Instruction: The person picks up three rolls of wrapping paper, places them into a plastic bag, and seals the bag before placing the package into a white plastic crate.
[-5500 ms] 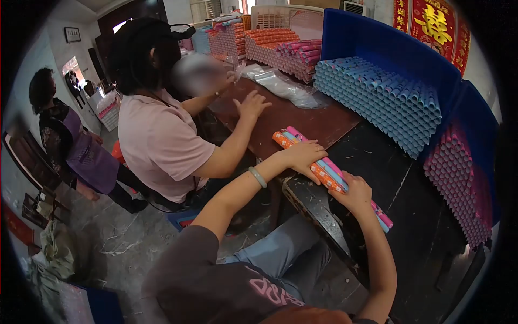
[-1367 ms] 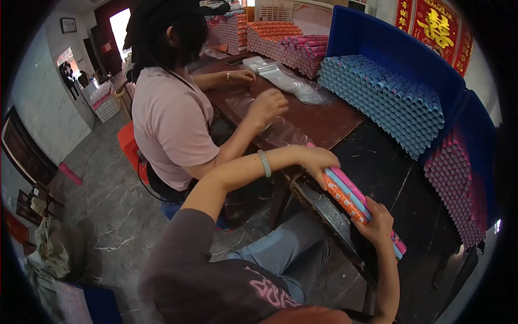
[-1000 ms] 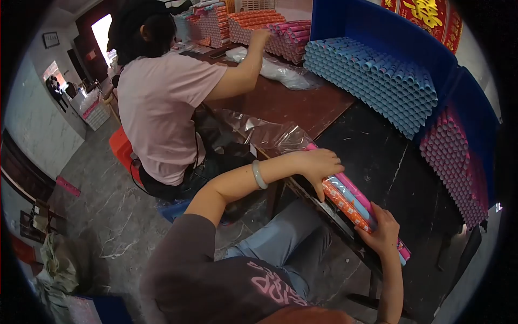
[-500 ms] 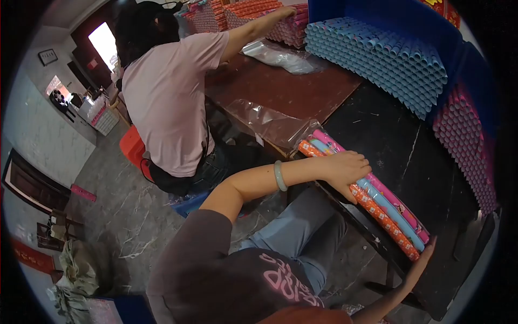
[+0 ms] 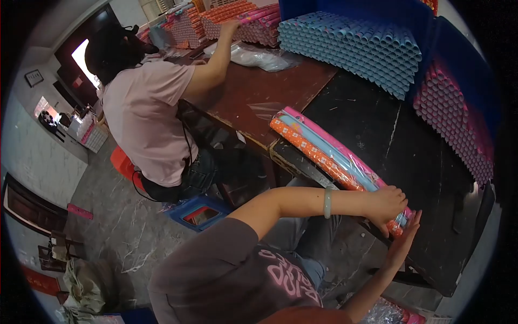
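A bundle of orange, light blue and pink rolls [image 5: 329, 154] in clear plastic lies slantwise along the near edge of the black table. My left hand [image 5: 386, 208], with a pale bangle on its wrist, is wrapped over the bundle close to its lower right end. At that end my right hand [image 5: 403, 235] rests against the rolls, its fingers stretched out and close to my left hand. Part of the bundle's lower end is hidden between my hands.
Stacked blue rolls [image 5: 350, 51] and pink rolls [image 5: 450, 113] stand before blue boards. At left a co-worker [image 5: 145, 113] reaches towards pink rolls [image 5: 261, 24] over a brown table [image 5: 259, 92]. Clear plastic bags [image 5: 259, 56] lie there. A blue stool [image 5: 199, 213] stands below.
My left hand has slid down the bundle towards my right hand. The loose plastic at the upper end now lies along the rolls. The co-worker's arm has bent, and the view has shifted.
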`<state>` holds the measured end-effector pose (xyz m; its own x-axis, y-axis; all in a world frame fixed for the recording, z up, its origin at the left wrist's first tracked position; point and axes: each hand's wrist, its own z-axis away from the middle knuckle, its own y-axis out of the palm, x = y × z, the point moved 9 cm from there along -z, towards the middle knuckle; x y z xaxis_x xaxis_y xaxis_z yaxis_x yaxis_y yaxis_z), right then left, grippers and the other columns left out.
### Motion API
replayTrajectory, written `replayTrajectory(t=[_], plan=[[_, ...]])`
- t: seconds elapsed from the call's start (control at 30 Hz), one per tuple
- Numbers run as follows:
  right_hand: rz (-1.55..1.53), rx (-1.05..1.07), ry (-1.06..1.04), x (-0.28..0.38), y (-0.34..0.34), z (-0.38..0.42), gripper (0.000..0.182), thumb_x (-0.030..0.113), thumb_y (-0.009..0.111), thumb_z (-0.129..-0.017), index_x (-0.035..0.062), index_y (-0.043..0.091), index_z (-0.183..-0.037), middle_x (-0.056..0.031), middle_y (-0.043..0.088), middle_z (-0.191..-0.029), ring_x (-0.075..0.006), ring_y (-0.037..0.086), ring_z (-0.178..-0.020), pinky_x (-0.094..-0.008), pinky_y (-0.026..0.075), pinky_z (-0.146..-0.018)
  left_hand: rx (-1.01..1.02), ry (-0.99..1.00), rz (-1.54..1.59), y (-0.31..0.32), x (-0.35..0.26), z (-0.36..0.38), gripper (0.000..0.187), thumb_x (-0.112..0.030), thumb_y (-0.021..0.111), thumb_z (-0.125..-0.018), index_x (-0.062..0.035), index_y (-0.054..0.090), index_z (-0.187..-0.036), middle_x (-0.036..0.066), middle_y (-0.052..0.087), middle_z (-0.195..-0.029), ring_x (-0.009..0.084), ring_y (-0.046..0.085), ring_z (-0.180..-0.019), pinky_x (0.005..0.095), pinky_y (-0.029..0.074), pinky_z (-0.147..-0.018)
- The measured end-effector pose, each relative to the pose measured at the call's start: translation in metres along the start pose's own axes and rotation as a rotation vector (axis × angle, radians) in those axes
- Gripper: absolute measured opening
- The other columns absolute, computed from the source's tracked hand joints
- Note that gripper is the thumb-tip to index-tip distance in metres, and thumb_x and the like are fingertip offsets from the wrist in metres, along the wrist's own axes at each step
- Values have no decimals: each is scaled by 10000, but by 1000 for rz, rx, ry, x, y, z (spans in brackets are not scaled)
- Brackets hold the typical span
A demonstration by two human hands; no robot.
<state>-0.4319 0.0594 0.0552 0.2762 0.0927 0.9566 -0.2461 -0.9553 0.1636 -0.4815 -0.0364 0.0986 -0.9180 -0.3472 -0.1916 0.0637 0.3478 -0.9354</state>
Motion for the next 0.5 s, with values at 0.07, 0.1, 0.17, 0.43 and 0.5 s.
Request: replayTrajectory(t=[0.07, 0.1, 0.17, 0.43, 0.5], plan=[[-23, -53, 47, 1, -2, 2, 601, 424, 265, -1012, 78, 137, -1487, -156, 117, -1542, -241, 111, -1427, -370, 90, -1141, -227, 146, -121, -46, -2, 29, 1079, -635, 755, -519, 127, 457, -1223, 287, 484, -1253, 391, 446, -1212, 441, 324, -1040], [-29, -58, 46, -9, -15, 1, 601, 424, 265, -1012, 78, 137, -1487, -156, 117, -1542, -241, 111, -1427, -370, 90, -1141, -144, 85, -136, -55, 16, 47, 1144, -648, 755, -505, 128, 405, -1269, 293, 429, -1311, 395, 396, -1261, 459, 271, -1073], [-1644, 394, 116, -19, -13, 4, 601, 421, 270, -1012, 85, 127, -1489, -171, 115, -1539, -253, 109, -1426, -373, 90, -1139, -39, -6, -218, -78, 56, 87, 1175, -657, 753, -502, 127, 380, -1294, 286, 410, -1340, 390, 383, -1277, 463, 257, -1084], [-61, 67, 51, -1, 60, 13, 625, 374, 333, -1000, 41, 115, -1482, -113, 99, -1553, -224, 89, -1430, -366, 66, -1143, -186, -6, -236, -72, 81, 120, 832, -588, 689, -651, 104, 536, -1087, 213, 575, -1062, 328, 542, -1003, 383, 419, -896], [-169, 125, 81, -3, 81, 16, 642, 358, 373, -990, 28, 119, -1479, -95, 85, -1555, -211, 82, -1429, -363, 74, -1139, -193, -16, -212, -74, 74, 120, 813, -548, 708, -648, 104, 529, -1098, 207, 572, -1070, 330, 541, -1002, 384, 419, -898]])
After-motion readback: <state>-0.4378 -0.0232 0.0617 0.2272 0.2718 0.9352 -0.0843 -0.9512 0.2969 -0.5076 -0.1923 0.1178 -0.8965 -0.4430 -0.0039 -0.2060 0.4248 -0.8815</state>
